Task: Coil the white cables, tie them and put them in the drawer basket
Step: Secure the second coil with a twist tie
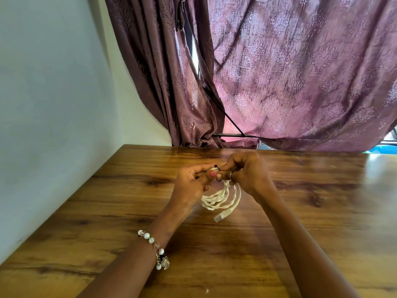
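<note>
A: Where is the cable (221, 197) now?

B: It is coiled and held over the middle of the surface (322, 211), toward the far edge. The left hand (191, 181) and the right hand (247, 173) meet at the top of the coil. The fingers of both hands are curled and pinch the loops there. A thin black tie (217, 168) shows between them, so I judge that the tying is in hand.

A: And the lower part?

B: The loops hang down between the wrists. One plug (222, 214) hangs free at the bottom, near the surface; I cannot tell if it touches.

A: What could go wrong?

B: If one pinch loosens before the tie is tight, the loops may spring open and the coiling must be done again. The tie is small and mostly hidden by the fingers, so it may slip out. The free plug may also catch in a loop when the coil is turned.

A: Is there room to move?

B: Yes. The surface is wide on both sides of the hands. The wall (53, 104) runs along the left edge and a curtain (300, 82) hangs past the far edge. No basket is in view.
</note>
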